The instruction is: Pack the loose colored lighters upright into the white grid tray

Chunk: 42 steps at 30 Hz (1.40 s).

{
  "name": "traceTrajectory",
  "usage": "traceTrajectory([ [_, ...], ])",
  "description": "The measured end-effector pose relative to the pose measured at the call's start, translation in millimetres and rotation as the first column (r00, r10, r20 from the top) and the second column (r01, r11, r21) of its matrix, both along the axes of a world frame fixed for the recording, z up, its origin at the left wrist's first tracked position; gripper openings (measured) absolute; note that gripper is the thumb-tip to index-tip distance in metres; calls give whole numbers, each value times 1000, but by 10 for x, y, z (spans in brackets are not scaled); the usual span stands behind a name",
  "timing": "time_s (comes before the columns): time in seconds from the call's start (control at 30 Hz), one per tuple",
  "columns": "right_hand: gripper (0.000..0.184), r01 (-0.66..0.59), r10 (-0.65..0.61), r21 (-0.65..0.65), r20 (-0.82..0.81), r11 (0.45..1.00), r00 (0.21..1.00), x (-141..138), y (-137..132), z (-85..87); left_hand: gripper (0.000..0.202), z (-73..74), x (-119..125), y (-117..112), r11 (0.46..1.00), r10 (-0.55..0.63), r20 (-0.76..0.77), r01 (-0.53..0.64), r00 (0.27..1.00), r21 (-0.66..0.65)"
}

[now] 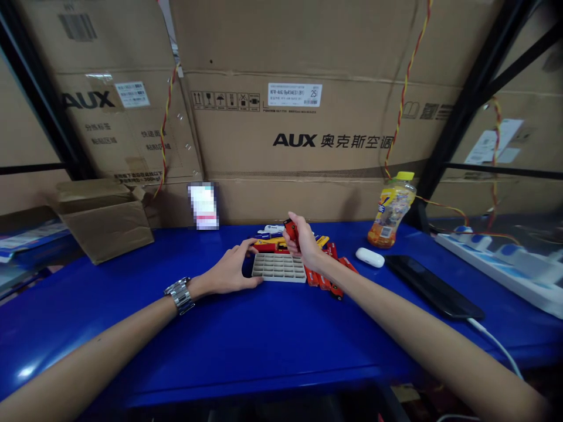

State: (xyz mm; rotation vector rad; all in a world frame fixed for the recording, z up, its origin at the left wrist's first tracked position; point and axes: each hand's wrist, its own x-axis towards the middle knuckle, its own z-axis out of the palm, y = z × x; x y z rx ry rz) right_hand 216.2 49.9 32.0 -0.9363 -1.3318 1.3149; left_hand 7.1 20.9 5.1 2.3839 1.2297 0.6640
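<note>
A small beige grid tray (278, 268) with many shallow compartments lies flat on the blue table. My left hand (233, 266), with a metal watch on its wrist, grips the tray's left end, thumb at the near corner and fingers at the far one. Above the tray's far right corner, my right hand (305, 239) is closed around a small red piece with black parts (291, 230); its exact kind is hard to make out. Several similar red pieces (324, 280) lie right of the tray, partly behind my right wrist. Red, yellow, blue and white slim items (269, 241) lie behind the tray.
Large cardboard boxes (237, 146) form a wall behind the table. An open carton (108, 220) and a blurred upright screen (204, 206) stand left. On the right are a drink bottle (391, 211), a white earbud case (370, 257), a black phone (433, 286) and a power strip (501, 269).
</note>
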Motion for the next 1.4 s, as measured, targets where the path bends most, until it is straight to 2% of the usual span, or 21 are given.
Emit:
traceTrajectory([
  [0.17,45,12,-14,-164,-14,986,1000,-28,-11,-58,90,-51,24,-19,1000,17,30,-17,999,-1],
  [0.37,43,66,-72,-134,-43,989,996,-59,-22,-67,93,-90,20,-31,999,46,67,-45,997,-17],
  [0.47,43,36,-41,-130,-36,991,998,-61,-13,-69,96,-89,14,-28,998,58,70,-56,996,-29],
  [0.53,41,-12,10,-53,-35,999,999,-54,2,-88,101,-87,8,-23,997,68,63,-65,996,-42],
  [0.63,31,-56,52,158,27,986,998,-37,18,-122,104,-95,-2,-13,997,67,74,-63,995,-54],
  [0.8,21,-115,-30,457,298,882,954,-38,12,-131,105,-130,-21,3,996,55,125,-47,991,-70],
  [0.87,19,-140,-53,508,347,850,936,-56,19,-138,106,-141,-25,9,996,57,130,-48,990,-71],
  [1.07,14,-188,-34,520,386,833,922,-112,86,-235,107,-129,-19,7,996,62,112,-54,992,-73],
  [1.13,12,-203,-63,536,437,819,897,-124,99,-264,107,-116,-13,1,997,55,106,-48,993,-64],
  [1.23,23,-274,-117,574,551,772,826,-137,104,-293,105,-107,-5,-4,998,47,100,-42,994,-45],
  [1.4,28,-500,-229,574,773,648,591,-123,93,-291,101,-104,6,-8,999,45,68,-44,997,-5],
])
